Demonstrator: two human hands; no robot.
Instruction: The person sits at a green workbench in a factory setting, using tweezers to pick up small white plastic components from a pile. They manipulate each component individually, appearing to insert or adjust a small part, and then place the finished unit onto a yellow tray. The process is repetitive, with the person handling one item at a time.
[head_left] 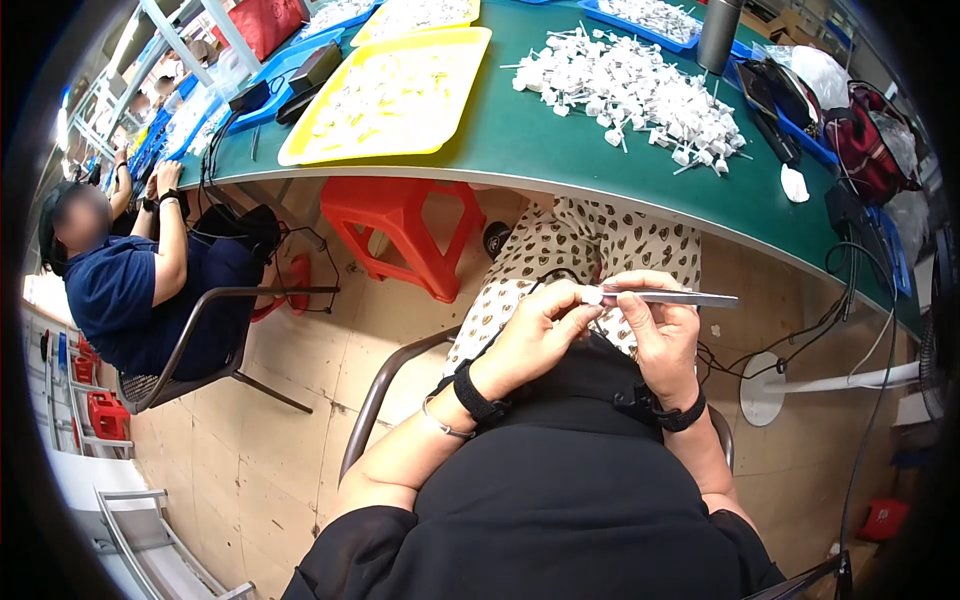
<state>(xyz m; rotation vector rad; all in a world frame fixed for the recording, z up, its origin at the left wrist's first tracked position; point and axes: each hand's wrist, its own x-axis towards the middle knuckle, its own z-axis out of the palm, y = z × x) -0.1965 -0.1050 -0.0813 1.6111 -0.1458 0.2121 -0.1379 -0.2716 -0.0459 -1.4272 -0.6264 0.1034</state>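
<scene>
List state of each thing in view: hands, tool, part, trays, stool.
left hand: closed, pinching the small white part
small white part: held at the tweezers' tip
right hand: closed on the tweezers
tweezers: held level, tip toward the left hand
pile of white parts: loose on the green table
yellow tray: flat on the table, holding pale parts
red stool: upright under the table

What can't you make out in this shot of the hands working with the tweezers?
Head view only:
- The small white part at the tweezers: too small to show its shape, half covered by the left hand.
- Right hand: its palm faces away.
- The white pieces heaped on the green table: too small to tell apart.
</scene>
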